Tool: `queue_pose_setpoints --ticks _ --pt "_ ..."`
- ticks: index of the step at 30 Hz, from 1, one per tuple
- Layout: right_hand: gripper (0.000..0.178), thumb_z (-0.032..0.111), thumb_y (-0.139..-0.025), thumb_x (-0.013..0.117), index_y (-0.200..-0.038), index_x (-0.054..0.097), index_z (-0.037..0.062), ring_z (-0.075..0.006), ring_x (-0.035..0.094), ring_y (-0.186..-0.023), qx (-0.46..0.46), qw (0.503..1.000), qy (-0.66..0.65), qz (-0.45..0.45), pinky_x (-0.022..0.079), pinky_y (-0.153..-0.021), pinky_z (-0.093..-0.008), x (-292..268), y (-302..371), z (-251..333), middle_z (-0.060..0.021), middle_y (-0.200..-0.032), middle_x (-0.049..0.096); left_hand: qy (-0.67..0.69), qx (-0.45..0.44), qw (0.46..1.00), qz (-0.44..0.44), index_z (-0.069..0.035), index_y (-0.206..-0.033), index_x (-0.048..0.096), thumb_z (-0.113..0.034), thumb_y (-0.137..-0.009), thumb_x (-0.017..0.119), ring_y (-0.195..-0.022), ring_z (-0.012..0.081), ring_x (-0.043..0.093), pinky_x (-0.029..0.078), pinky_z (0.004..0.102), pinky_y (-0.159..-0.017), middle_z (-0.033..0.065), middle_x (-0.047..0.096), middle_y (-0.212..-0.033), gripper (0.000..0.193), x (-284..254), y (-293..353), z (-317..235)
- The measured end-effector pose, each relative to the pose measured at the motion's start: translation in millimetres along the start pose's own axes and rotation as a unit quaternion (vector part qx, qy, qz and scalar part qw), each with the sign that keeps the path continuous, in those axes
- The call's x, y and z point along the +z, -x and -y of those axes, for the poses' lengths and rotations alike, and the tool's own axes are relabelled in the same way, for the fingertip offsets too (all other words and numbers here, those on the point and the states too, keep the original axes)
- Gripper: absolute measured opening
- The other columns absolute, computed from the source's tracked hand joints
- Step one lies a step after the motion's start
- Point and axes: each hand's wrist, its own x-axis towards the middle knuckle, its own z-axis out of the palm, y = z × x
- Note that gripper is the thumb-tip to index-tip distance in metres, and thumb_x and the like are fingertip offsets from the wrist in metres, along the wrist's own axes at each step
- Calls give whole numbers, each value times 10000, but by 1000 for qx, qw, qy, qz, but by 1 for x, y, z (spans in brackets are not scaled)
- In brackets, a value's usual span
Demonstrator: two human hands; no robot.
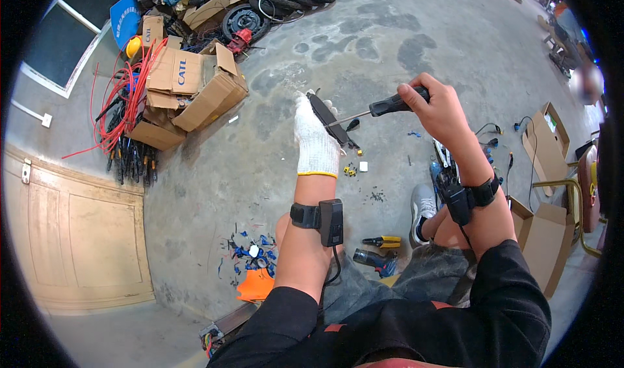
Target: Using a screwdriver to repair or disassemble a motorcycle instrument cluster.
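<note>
My left hand (313, 132), in a white knit glove with a yellow cuff, is closed around a long, flat dark piece (325, 113), whose exact kind I cannot make out. The bare right hand (439, 106) grips a screwdriver (389, 105) by its black handle. Its metal shaft points left, and the tip meets the dark piece or lies just in front of it. A short black cable end (353, 125) shows right beside the piece. Small yellow parts (351, 170) and a white block (363, 166) lie on the floor below.
Yellow-handled pliers (383, 242) and a blue-black power tool (376, 261) lie between my legs. Blue scraps (250, 254) litter the floor at left. Cardboard boxes (195, 85) and red cable (130, 101) stand far left; an opened carton (543, 238) and a chair (588, 189) are at right.
</note>
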Motion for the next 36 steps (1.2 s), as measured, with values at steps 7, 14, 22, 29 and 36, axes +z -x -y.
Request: queue_pose_setpoints --ticks 7,14,22,29,36 --pt "444 179 -921 710 -1304 535 39 -250 618 -1157 -173 962 -209 -34 474 -1010 -367 14 8 2 -137 -1159 639 39 -11 999 11 -111 -1103 625 -476 -1054 448 -789 247 618 550 412 -722 109 633 -883 409 -6 -8 0" --pt "379 79 -901 706 -1256 580 35 -193 638 -1106 -177 954 -236 43 498 -984 -345 0 7 -1 -120 -1150 649 13 -36 999 17 -110 -1081 606 -489 -1051 450 -752 271 636 552 428 -725 119 646 -873 411 -1 -2 3" --pt "318 193 -883 790 -1125 663 32 -92 602 -651 -50 976 -199 73 496 -615 -283 -1 7 9 -42 -732 661 36 10 999 0 -108 -1099 601 -504 -1051 455 -768 242 634 554 414 -722 98 647 -904 425 -6 -6 -11" --pt "320 285 -921 753 -1118 672 46 -145 599 -626 -34 998 -42 -34 473 -591 -357 3 2 3 -43 -628 610 35 17 997 70 -89 -1158 598 -478 -1058 459 -803 238 635 558 400 -721 95 640 -952 425 -6 0 -2" --pt "306 178 -927 712 -1182 621 35 -186 651 -974 -137 966 -211 -59 513 -880 -344 14 8 9 -73 -1031 661 45 13 998 49 -75 -1142 604 -469 -1061 452 -824 246 630 553 408 -712 93 627 -959 431 -5 5 -10"
